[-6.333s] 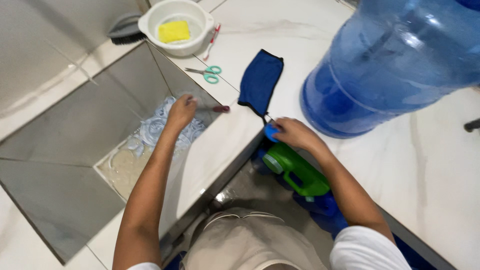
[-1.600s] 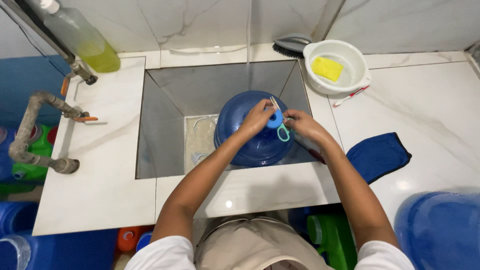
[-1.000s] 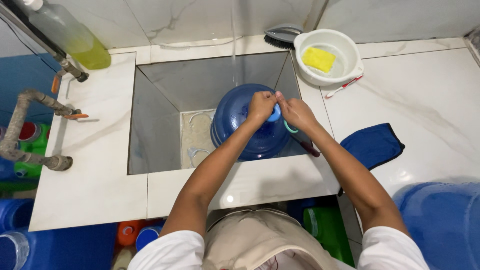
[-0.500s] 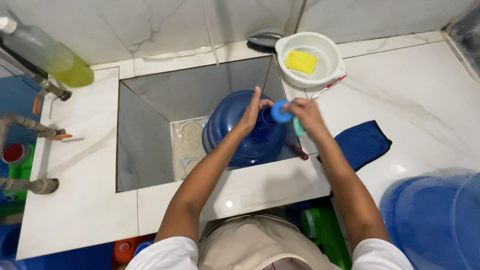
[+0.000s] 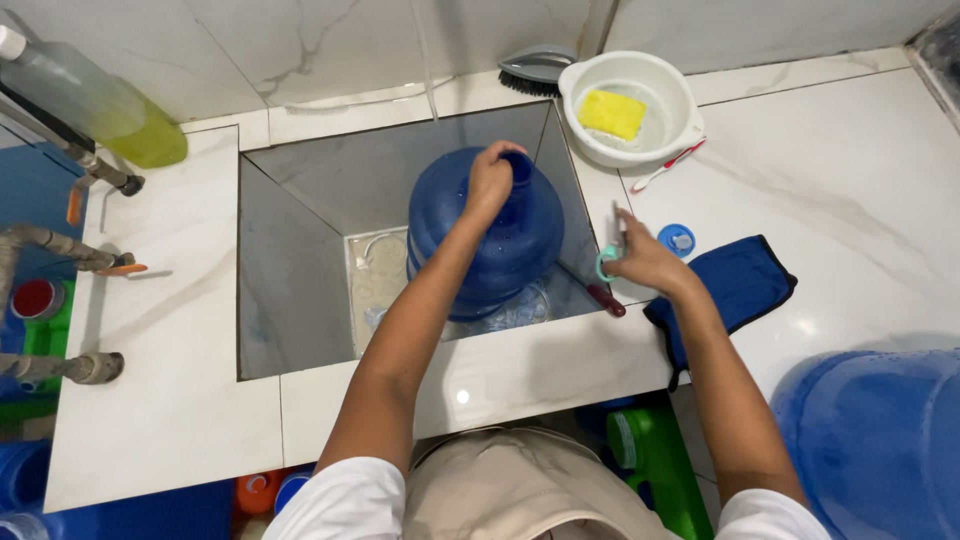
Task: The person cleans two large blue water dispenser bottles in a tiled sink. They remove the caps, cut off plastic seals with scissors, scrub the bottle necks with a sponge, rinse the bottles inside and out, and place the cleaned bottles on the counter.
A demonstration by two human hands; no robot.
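Note:
A large blue water jug (image 5: pixel 500 245) stands tilted in the grey sunken sink (image 5: pixel 300 300). My left hand (image 5: pixel 490 180) grips the jug's open neck at the top. My right hand (image 5: pixel 640 262) is over the white counter to the right of the sink and holds small scissors with green handles (image 5: pixel 608 255). A round blue cap (image 5: pixel 677 240) lies on the counter just beyond that hand. A dark blue cloth (image 5: pixel 735 290) lies next to my right wrist.
A white basin (image 5: pixel 632 108) with a yellow sponge and a grey brush stand at the back. A toothbrush (image 5: pixel 670 165) lies beside the basin. Another big blue jug (image 5: pixel 880 440) stands at the lower right. Pipes and a bottle of yellow liquid (image 5: pixel 100 105) are at the left.
Both hands were at the jug's neck with the blue cap. Now the cap lies on the counter, my right hand has moved right with the scissors, and my left hand stays on the neck.

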